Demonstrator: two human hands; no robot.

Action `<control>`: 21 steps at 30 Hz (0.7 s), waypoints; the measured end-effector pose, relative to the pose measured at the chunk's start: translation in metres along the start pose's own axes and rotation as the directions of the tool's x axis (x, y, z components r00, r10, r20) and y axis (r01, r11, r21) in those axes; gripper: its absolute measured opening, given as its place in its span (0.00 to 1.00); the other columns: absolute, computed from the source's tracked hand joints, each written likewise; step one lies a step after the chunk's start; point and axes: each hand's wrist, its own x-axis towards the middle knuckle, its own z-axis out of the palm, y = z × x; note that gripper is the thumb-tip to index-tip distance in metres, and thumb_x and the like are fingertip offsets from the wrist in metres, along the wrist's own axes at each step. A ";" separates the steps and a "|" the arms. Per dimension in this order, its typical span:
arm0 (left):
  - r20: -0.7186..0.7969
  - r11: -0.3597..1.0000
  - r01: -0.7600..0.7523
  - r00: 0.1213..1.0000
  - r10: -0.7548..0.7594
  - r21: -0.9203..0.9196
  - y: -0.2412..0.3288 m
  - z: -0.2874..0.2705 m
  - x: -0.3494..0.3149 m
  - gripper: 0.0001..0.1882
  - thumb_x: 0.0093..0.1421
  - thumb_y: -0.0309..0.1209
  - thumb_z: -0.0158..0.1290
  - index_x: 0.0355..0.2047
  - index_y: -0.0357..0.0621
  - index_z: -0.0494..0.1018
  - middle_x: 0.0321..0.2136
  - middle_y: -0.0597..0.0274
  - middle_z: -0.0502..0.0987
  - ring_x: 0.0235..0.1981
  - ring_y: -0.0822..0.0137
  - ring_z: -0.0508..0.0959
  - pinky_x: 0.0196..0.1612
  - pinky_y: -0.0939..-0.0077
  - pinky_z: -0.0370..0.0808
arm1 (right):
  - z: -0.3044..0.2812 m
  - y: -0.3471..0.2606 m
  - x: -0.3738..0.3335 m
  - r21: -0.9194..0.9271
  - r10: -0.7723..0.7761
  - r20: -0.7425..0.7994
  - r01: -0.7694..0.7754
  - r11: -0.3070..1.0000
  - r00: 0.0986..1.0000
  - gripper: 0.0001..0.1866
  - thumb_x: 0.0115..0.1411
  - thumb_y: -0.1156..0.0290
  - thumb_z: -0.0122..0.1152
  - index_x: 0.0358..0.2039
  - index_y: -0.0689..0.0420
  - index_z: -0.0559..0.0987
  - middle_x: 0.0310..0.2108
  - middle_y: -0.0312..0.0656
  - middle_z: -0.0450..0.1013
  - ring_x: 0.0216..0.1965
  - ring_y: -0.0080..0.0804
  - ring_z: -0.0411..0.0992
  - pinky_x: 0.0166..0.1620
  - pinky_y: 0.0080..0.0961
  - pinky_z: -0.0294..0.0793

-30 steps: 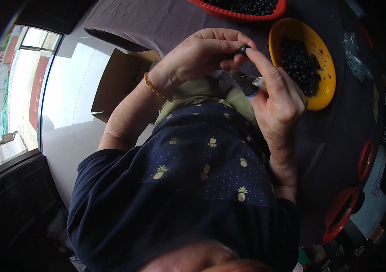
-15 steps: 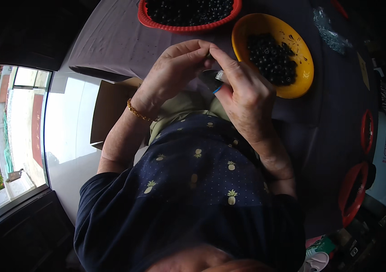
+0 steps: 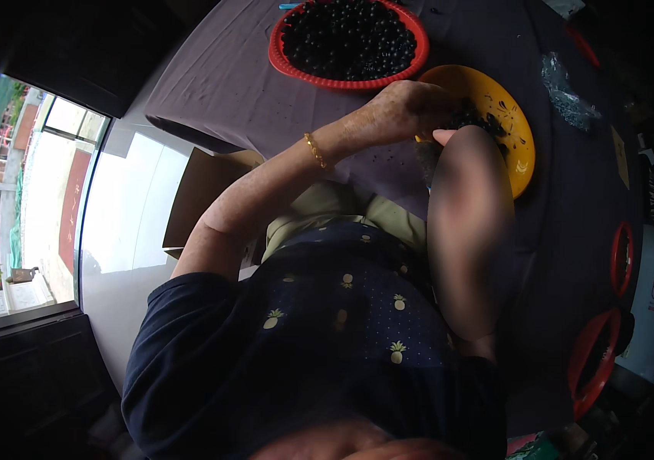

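Observation:
My left hand (image 3: 411, 109) reaches across to the left rim of a yellow plate (image 3: 525, 165), its fingers bent together down at the small black balls (image 3: 488, 121) in it. Whether these are berries or beads I cannot tell, and my left fingertips are hidden. Beside the plate's near edge is my right hand (image 3: 471, 180), badly blurred, with one pale fingertip toward the left hand. A dark shape (image 3: 427, 156) shows just left of my right hand; its kind is unclear.
A red basket (image 3: 284, 69) full of similar black balls stands at the far middle of the cloth-covered table (image 3: 242, 84). Clear crumpled plastic (image 3: 567, 93) lies at the far right. Red round stools (image 3: 595, 368) stand at right, a cardboard box (image 3: 208, 188) at left.
Both hands were together over my lap, the right holding a dark tool with a blue band. They have moved right and away from me to the yellow plate.

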 end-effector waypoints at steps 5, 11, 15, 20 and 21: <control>-0.232 0.788 -0.111 0.923 0.308 0.606 -0.016 -0.063 0.010 0.08 0.53 0.30 0.51 0.33 0.46 0.76 0.28 0.59 0.77 0.30 0.54 0.78 0.33 0.62 0.75 | 0.006 0.002 0.003 0.019 0.016 0.023 -0.017 1.000 1.000 0.09 0.53 0.78 0.63 0.36 0.61 0.77 0.25 0.34 0.73 0.21 0.14 0.65 0.25 0.12 0.65; -0.146 0.159 0.128 0.984 0.104 0.979 -0.075 -0.151 0.031 0.08 0.58 0.32 0.47 0.32 0.48 0.76 0.30 0.59 0.77 0.35 0.60 0.78 0.37 0.66 0.75 | 0.018 0.005 -0.001 -0.011 0.059 0.104 -0.058 0.998 0.993 0.09 0.52 0.77 0.64 0.35 0.59 0.77 0.24 0.32 0.72 0.19 0.15 0.61 0.22 0.13 0.62; -0.320 0.315 0.316 0.947 -0.042 0.895 -0.063 -0.147 0.037 0.11 0.53 0.35 0.51 0.32 0.41 0.75 0.28 0.54 0.76 0.31 0.58 0.78 0.35 0.64 0.75 | 0.022 0.010 -0.003 -0.006 0.015 0.070 -0.015 1.000 0.997 0.09 0.51 0.77 0.65 0.34 0.59 0.77 0.23 0.31 0.72 0.17 0.14 0.59 0.21 0.14 0.60; -0.288 0.302 0.241 0.950 0.121 0.922 -0.089 -0.160 0.050 0.17 0.44 0.41 0.58 0.24 0.38 0.75 0.23 0.49 0.77 0.25 0.52 0.78 0.30 0.61 0.75 | 0.023 0.006 -0.002 -0.017 0.014 0.083 -0.013 1.000 0.996 0.09 0.51 0.76 0.65 0.33 0.59 0.77 0.22 0.31 0.70 0.16 0.14 0.58 0.20 0.14 0.59; -0.266 0.270 0.219 0.952 0.152 0.938 -0.090 -0.160 0.053 0.16 0.44 0.41 0.58 0.23 0.38 0.75 0.21 0.49 0.76 0.24 0.51 0.77 0.29 0.60 0.75 | 0.023 0.007 -0.001 -0.013 0.009 0.075 -0.008 1.000 0.997 0.09 0.50 0.76 0.66 0.33 0.59 0.77 0.21 0.31 0.70 0.16 0.14 0.57 0.20 0.14 0.59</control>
